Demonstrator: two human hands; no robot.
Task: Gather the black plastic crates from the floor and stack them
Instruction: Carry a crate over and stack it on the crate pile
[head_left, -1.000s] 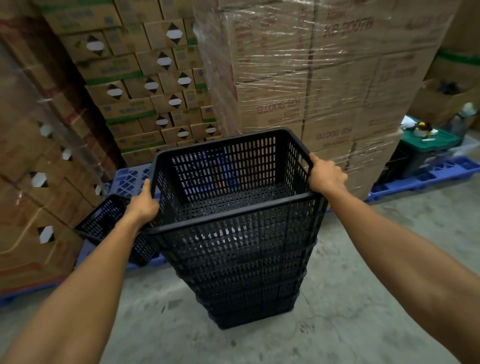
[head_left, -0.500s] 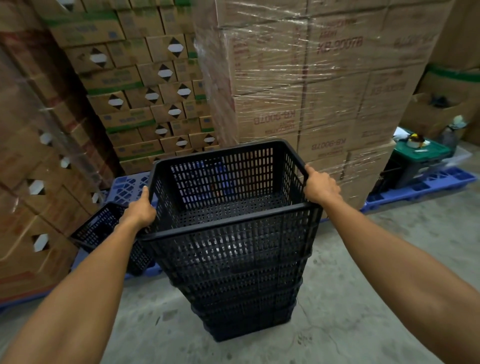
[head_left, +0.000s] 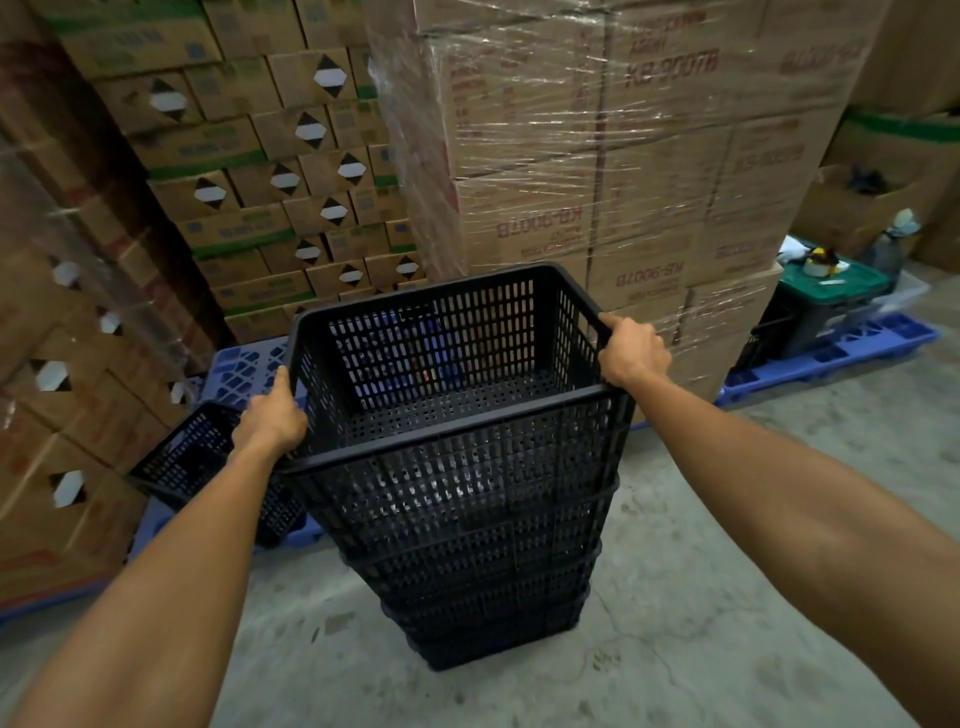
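Observation:
A stack of several nested black plastic crates (head_left: 483, 561) stands on the concrete floor in the middle of the head view. The top crate (head_left: 452, 415) is empty. My left hand (head_left: 272, 418) grips its left rim and my right hand (head_left: 631, 353) grips its right rim. Another black crate (head_left: 192, 457) lies tilted at the left, behind my left arm, resting on the edge of a blue pallet (head_left: 244, 364).
Shrink-wrapped cardboard boxes (head_left: 597, 156) rise directly behind the stack. More cartons (head_left: 249, 171) fill the back left and the left side. At the right, a green-lidded bin (head_left: 826, 291) sits on a blue pallet (head_left: 841, 348). Bare concrete floor (head_left: 727, 649) lies at the front right.
The crate stack sits a little lower in the view and looks more upright. Both hands keep the same grip on the top crate's rims.

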